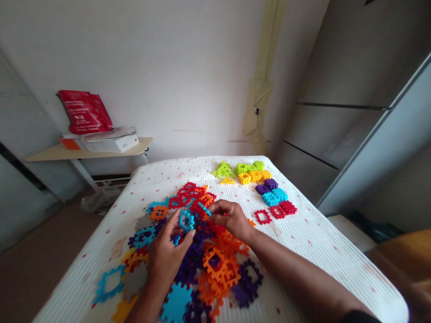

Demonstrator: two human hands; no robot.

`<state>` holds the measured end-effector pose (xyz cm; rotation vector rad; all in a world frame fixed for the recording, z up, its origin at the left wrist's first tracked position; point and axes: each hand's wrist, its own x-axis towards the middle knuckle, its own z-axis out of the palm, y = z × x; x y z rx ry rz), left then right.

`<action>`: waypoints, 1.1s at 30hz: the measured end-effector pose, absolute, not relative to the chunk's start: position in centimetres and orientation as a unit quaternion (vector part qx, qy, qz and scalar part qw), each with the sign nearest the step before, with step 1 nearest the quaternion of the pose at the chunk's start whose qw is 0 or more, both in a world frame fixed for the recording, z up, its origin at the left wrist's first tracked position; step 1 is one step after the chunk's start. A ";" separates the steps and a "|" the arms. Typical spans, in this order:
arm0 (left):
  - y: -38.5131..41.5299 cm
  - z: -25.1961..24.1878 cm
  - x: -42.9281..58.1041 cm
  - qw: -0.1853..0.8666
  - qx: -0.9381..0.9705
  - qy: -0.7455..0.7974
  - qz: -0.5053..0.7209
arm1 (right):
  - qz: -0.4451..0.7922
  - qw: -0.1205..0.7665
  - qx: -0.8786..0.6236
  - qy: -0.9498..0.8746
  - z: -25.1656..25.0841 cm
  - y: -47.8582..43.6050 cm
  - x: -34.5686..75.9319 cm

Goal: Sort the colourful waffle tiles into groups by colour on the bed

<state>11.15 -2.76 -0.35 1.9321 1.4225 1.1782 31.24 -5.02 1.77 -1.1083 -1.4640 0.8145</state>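
My left hand pinches a blue square interlocking tile between thumb and fingers. My right hand is closed on a second blue tile seen edge-on, held close to the first. Both hands hover over a loose pile of plastic tiles in red, orange, purple and blue, spread on a white bedspread. I cannot tell whether the two blue tiles touch.
Sorted stacks of tiles lie at the far right of the bed: green, orange, purple, blue, red. A green triangle lies nearby. A shelf with a red bag stands left.
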 end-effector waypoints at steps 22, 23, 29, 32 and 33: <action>-2.7 -0.7 11.3 0.251 0.699 0.534 0.404 | -0.009 0.061 -0.649 -0.758 1.0 -6.6 45.2; -2.7 -0.6 11.4 0.251 0.698 0.534 0.406 | -0.005 0.058 -0.655 -0.753 1.1 -6.7 45.2; -2.8 -0.5 11.3 0.255 0.697 0.531 0.409 | -0.089 0.158 -0.723 -0.667 2.5 -6.9 45.7; -2.8 -0.5 11.3 0.254 0.695 0.535 0.408 | -0.104 0.163 -0.737 -0.647 2.8 -6.7 45.7; -2.8 -0.5 11.3 0.255 0.694 0.536 0.408 | -0.100 0.150 -0.734 -0.655 2.6 -6.5 45.5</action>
